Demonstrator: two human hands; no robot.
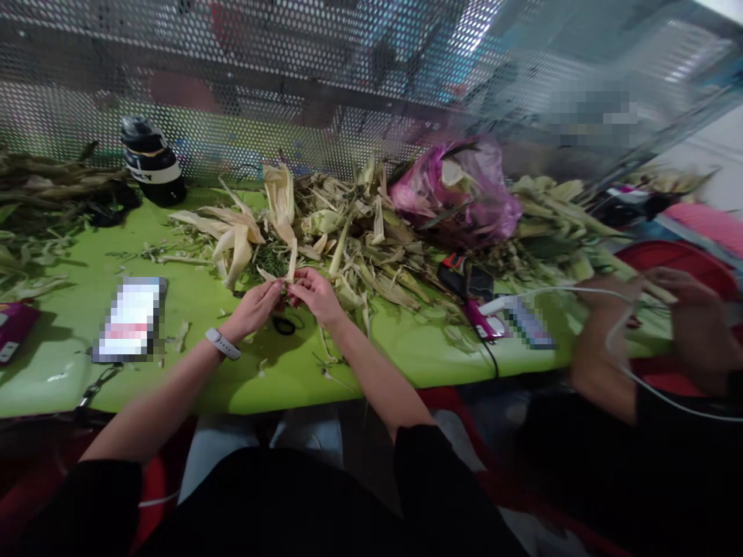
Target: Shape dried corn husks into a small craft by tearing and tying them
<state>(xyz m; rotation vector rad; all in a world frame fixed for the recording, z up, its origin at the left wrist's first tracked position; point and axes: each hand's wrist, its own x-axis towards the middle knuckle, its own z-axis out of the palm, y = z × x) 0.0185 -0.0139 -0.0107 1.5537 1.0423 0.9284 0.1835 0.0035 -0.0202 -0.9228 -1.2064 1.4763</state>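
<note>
The person's two forearms reach forward over a bright green table (232,387) and come together in a V, with the elbows wide and the wrists slightly bent inward. The left hand (259,303) and the right hand (316,295) meet at the fingertips, and both are pinched on the lower end of a narrow, pale yellow strip of dry corn husk (292,261), which stands nearly upright above the fingers; how each finger lies cannot be told. A white band (223,343) is around the left wrist. Among the containers, a crumpled, translucent pink plastic bag (493,205) lies at the back right, and a pale husk shows in its opening. A black bottle with a white label band (154,172) stands upright at the back left; its inside is not visible. Directly behind the hands, a loose heap of tan and greenish corn husks (395,271) spreads up to the bag. A thin black ring (284,326) lies just below the hands. A phone with a blurred bright screen (131,321) lies on the left. On the right, a white cable (563,288) passes near another phone (529,321) and before a co-worker's forearm (604,363).
</note>
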